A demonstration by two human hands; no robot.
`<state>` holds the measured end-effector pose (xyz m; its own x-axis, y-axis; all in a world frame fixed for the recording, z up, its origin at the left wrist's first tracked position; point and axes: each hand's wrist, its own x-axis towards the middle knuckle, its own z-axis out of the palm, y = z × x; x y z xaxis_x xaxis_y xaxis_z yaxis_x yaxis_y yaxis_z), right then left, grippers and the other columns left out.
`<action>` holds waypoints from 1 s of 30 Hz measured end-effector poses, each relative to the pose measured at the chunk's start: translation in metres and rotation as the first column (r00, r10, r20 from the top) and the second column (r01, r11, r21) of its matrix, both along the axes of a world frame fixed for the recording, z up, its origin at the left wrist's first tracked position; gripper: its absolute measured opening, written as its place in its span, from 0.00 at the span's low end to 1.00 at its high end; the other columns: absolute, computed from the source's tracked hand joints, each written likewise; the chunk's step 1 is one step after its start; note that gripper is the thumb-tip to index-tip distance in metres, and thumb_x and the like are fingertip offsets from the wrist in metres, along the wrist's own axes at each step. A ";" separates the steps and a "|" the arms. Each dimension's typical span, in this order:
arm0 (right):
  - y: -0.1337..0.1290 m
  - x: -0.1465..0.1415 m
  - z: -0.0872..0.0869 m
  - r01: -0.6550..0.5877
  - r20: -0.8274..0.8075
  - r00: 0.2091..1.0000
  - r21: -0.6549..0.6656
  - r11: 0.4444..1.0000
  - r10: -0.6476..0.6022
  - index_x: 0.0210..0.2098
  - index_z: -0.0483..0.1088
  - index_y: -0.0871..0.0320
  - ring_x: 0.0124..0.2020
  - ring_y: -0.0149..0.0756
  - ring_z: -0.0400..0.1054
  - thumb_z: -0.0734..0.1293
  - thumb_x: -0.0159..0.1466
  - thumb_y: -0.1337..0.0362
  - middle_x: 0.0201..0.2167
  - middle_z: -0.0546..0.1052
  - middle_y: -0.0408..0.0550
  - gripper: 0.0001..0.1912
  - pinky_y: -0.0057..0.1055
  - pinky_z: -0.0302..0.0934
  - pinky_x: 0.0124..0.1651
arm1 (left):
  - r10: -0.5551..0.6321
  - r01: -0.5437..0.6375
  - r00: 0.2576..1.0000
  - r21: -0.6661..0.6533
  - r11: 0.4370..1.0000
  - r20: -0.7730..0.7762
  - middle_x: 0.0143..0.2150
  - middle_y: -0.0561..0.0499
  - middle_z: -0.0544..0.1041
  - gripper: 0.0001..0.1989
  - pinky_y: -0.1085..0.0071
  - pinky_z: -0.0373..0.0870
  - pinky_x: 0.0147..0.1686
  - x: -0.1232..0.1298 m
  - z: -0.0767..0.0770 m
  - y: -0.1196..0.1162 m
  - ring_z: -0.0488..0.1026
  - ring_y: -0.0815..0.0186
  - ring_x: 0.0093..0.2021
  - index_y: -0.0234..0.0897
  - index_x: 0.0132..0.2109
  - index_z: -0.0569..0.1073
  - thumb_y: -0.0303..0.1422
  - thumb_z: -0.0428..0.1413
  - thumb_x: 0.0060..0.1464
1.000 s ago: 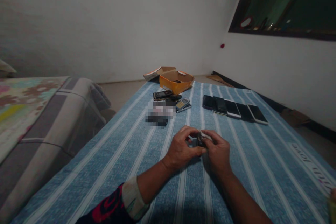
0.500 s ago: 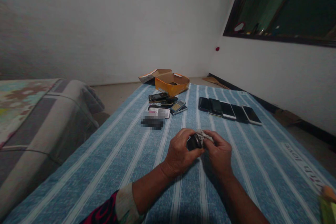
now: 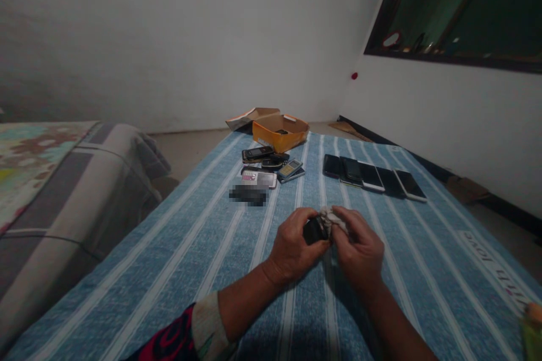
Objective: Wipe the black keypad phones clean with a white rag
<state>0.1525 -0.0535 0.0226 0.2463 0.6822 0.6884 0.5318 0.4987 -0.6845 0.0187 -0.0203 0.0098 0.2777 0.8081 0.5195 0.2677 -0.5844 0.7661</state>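
Note:
My left hand (image 3: 292, 240) is closed around a small black mobile phone (image 3: 314, 230), thumb below and fingers over the top. Pinched in my right hand (image 3: 359, 245) is a crumpled whitish cloth (image 3: 332, 220), pressed against the phone's right end. Both hands are above the blue striped cloth (image 3: 237, 248) that covers the surface. Beyond my left hand lies a loose pile of old phones, among them a silver keypad phone (image 3: 265, 179) and a blue-grey one (image 3: 290, 168). The fingers hide much of the held phone.
An orange cardboard box (image 3: 275, 138) stands open at the far end, its lid (image 3: 249, 117) beside it. Several smartphones (image 3: 372, 176) lie in a row on the right. A blurred dark patch (image 3: 249, 195) sits before the pile. A blanket-covered bed (image 3: 114, 175) is at left.
My right hand has shifted slightly right, still holding the cloth against the phone. My left hand keeps its grip. The whole view has moved a little.

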 end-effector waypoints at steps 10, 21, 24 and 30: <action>-0.003 0.005 0.007 -0.003 0.484 0.872 0.141 0.990 -0.066 0.50 0.70 0.55 0.40 0.40 0.69 0.59 0.61 0.74 0.38 0.74 0.52 0.20 0.37 0.67 0.40 | -0.035 0.034 0.998 -0.021 0.999 -0.050 0.45 0.48 0.78 0.19 0.62 0.71 0.49 0.001 -0.001 0.000 0.74 0.59 0.46 0.38 0.48 0.71 0.28 0.60 0.47; -0.015 0.001 0.018 0.058 0.755 0.636 0.160 0.985 -0.160 0.35 0.72 0.60 0.29 0.37 0.58 0.57 0.63 0.75 0.25 0.67 0.48 0.12 0.32 0.53 0.30 | -0.043 0.052 0.992 0.075 0.996 -0.117 0.42 0.43 0.78 0.16 0.61 0.73 0.46 0.001 -0.002 -0.002 0.75 0.57 0.43 0.34 0.46 0.71 0.27 0.56 0.47; -0.020 -0.001 0.021 0.054 0.707 0.698 0.101 0.993 -0.110 0.29 0.71 0.60 0.28 0.37 0.59 0.58 0.61 0.75 0.24 0.67 0.48 0.12 0.33 0.53 0.30 | -0.044 0.056 0.992 0.096 0.994 -0.119 0.42 0.43 0.78 0.16 0.61 0.72 0.46 0.001 -0.002 -0.003 0.75 0.57 0.43 0.33 0.46 0.71 0.28 0.56 0.48; -0.028 0.010 0.034 0.020 0.455 0.890 -0.098 0.995 0.027 0.29 0.72 0.58 0.28 0.34 0.65 0.59 0.57 0.75 0.24 0.70 0.44 0.12 0.30 0.58 0.30 | 0.005 0.002 0.992 0.060 0.998 -0.125 0.41 0.46 0.78 0.17 0.64 0.73 0.45 0.000 -0.002 -0.001 0.76 0.59 0.42 0.36 0.45 0.71 0.28 0.61 0.45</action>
<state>0.1622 -0.0817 0.0565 -0.0805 0.7520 0.6542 0.7950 0.4444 -0.4130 0.0186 -0.0210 0.0080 0.3422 0.7771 0.5283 0.3599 -0.6277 0.6902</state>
